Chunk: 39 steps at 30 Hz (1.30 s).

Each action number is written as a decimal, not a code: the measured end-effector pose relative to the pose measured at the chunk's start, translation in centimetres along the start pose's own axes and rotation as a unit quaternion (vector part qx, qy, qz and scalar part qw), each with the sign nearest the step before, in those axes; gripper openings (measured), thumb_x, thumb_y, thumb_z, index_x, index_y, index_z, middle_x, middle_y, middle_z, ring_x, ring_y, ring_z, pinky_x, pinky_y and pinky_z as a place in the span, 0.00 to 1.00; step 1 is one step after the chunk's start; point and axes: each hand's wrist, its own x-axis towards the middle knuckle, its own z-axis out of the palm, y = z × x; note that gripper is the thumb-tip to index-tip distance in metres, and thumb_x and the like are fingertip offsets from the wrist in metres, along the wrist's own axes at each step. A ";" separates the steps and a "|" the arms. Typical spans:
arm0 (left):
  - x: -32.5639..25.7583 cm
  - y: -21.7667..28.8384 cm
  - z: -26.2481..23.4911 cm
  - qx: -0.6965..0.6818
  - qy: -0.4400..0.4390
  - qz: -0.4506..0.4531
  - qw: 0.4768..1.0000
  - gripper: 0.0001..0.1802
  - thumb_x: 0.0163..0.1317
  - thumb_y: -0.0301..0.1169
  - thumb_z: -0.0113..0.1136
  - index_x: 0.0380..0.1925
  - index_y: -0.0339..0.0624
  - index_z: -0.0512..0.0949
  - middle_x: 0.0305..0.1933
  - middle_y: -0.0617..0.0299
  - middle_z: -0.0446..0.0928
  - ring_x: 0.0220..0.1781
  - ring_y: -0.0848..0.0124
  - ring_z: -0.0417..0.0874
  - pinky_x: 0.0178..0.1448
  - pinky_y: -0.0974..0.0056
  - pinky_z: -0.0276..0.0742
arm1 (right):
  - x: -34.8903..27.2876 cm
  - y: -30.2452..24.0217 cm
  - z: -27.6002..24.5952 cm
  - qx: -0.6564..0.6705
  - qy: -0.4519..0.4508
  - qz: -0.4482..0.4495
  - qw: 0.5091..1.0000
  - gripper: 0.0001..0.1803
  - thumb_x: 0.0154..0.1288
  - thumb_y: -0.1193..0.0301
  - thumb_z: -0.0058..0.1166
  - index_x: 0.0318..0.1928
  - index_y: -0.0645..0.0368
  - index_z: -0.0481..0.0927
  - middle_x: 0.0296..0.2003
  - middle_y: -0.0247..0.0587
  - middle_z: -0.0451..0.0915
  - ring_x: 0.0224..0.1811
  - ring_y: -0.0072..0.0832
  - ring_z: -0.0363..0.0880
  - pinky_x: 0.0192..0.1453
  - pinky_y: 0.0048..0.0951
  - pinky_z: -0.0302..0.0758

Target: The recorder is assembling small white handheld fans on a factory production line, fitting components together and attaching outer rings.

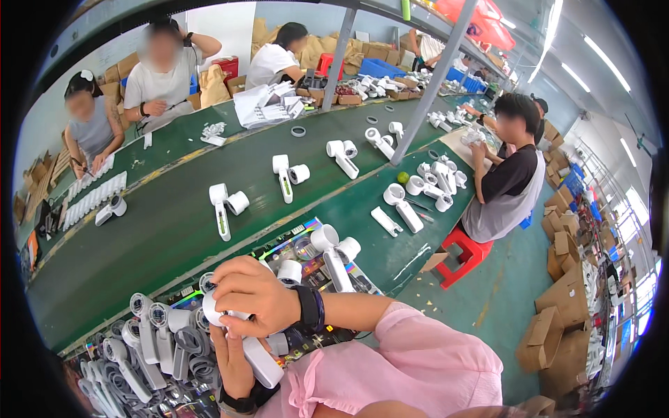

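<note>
Close to my body, my right hand (256,296) is closed with its fingers curled over the white round head of a handheld fan (263,364). The fan's pale handle slants down toward my pink top. Below it, my left hand (233,362) holds the same fan from underneath, its fingers against the head. Much of the fan's head is covered by my fingers. Beside my left hand lie several white fan bodies (146,341) and grey rings (194,341). Another white fan with a round cap (336,258) rests just beyond my right wrist.
A green conveyor belt (258,181) crosses ahead, carrying spaced fan units (220,209). More fan parts (435,181) and a small green ball (403,177) lie on the table at right. A seated co-worker (509,174), a red stool (463,254) and cardboard boxes (557,327) stand at right.
</note>
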 end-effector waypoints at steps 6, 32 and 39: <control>-1.4 0.0 0.1 0.001 0.018 -0.008 1.000 0.24 0.74 0.34 0.40 0.67 0.37 0.56 0.52 0.54 0.71 0.40 0.73 0.76 0.41 0.70 0.73 | -1.2 0.6 0.9 0.182 -0.137 0.067 0.971 0.14 0.56 0.72 0.56 0.45 0.59 0.79 0.48 0.46 0.78 0.58 0.45 0.74 0.64 0.49 0.67; -0.6 1.2 1.4 -0.242 -0.050 -0.203 0.948 0.23 0.73 0.51 0.39 0.48 0.41 0.64 0.38 0.55 0.75 0.25 0.66 0.82 0.21 0.61 0.82 | -0.3 6.1 2.3 0.324 -0.465 0.282 0.774 0.16 0.60 0.70 0.50 0.44 0.65 0.82 0.42 0.43 0.84 0.45 0.27 0.81 0.50 0.28 0.75; -0.8 3.4 2.8 -0.194 -0.052 -0.212 0.956 0.32 0.73 0.55 0.34 0.40 0.34 0.73 0.22 0.51 0.76 0.17 0.64 0.79 0.21 0.63 0.80 | -1.5 5.4 3.0 0.283 -0.381 0.320 0.820 0.14 0.62 0.68 0.49 0.36 0.64 0.84 0.31 0.42 0.84 0.34 0.27 0.81 0.42 0.29 0.76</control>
